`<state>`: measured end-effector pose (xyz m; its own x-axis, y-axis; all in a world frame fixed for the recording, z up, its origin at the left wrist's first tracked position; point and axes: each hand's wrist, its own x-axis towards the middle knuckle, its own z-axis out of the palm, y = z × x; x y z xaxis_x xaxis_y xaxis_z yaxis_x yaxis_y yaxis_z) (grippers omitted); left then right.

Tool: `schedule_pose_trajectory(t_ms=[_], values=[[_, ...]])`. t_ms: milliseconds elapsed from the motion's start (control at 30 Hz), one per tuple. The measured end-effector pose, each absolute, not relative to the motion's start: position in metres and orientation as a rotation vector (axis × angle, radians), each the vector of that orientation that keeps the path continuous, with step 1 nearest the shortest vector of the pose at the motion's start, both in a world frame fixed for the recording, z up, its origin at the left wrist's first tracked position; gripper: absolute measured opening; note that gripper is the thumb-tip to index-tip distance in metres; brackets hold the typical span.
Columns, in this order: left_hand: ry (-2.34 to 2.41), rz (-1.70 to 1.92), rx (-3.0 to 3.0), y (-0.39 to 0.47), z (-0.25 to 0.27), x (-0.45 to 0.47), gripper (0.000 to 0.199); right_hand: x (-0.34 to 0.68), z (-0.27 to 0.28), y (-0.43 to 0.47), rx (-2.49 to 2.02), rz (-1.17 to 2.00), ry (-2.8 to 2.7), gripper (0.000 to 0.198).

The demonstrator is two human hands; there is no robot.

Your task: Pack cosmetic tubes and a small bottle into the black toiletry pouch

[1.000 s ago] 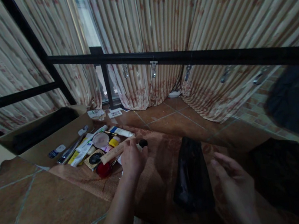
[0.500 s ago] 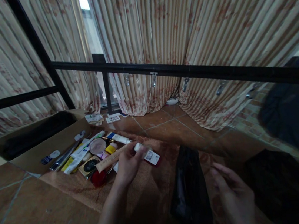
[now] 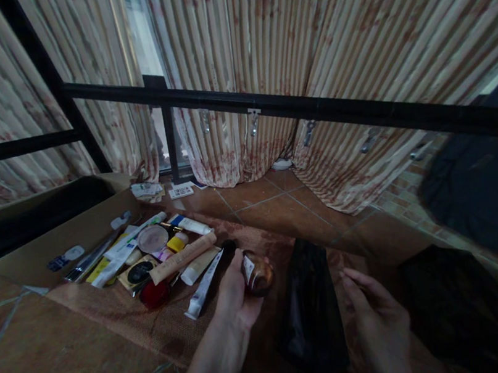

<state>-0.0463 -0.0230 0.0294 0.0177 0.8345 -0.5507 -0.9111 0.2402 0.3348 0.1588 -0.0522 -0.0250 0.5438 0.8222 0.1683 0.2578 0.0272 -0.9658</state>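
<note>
My left hand (image 3: pixel 238 295) is closed around a rounded, amber-brown glossy container (image 3: pixel 258 273) with a pale label, held above the brown cloth (image 3: pixel 178 337). Just left of that hand lies a slim white tube (image 3: pixel 204 290) with a dark end. Beside it are a beige tube (image 3: pixel 183 257), a pale tube with a white cap (image 3: pixel 199 265) and a round red item (image 3: pixel 154 294). To the right stands a black pouch (image 3: pixel 312 314). My right hand (image 3: pixel 381 316) is by its right side, thumb and forefinger pinched; whatever lies between them cannot be made out.
More cosmetics lie on the cloth, among them a round compact (image 3: pixel 152 239) and a blue-and-white tube (image 3: pixel 190 224). A cardboard box (image 3: pixel 92 235) holds something black. A black bag (image 3: pixel 453 299) lies at right. A dark metal rail (image 3: pixel 216 94) crosses before the curtains (image 3: pixel 254 36).
My left hand has moved right and turned, bringing up the rounded container, which lay label-up under its fingers before. The slim white tube has come into view. My right hand stays near the pouch.
</note>
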Motion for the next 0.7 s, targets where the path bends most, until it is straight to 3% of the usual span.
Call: schedule_pose_trajectory(t_ms=[100, 233, 367, 700], values=[[0.744, 1.439, -0.029, -0.027, 0.033, -0.047, 0.007, 0.158, -0.021, -0.051, -1.528, 0.569, -0.951, 0.039], [0.583, 1.477, 0.086, -0.035, 0.037, -0.043, 0.034, 0.159, -0.026, -0.049, -1.537, 0.597, -0.931, 0.041], [0.479, 1.486, 0.223, -0.038, 0.039, -0.038, 0.046, 0.16, -0.035, -0.048, -1.529, 0.631, -0.931, 0.042], [0.402, 1.393, 0.195, -0.038, 0.041, -0.034, 0.032, 0.156, -0.027, -0.047, -1.63, 0.641, -0.943, 0.045]])
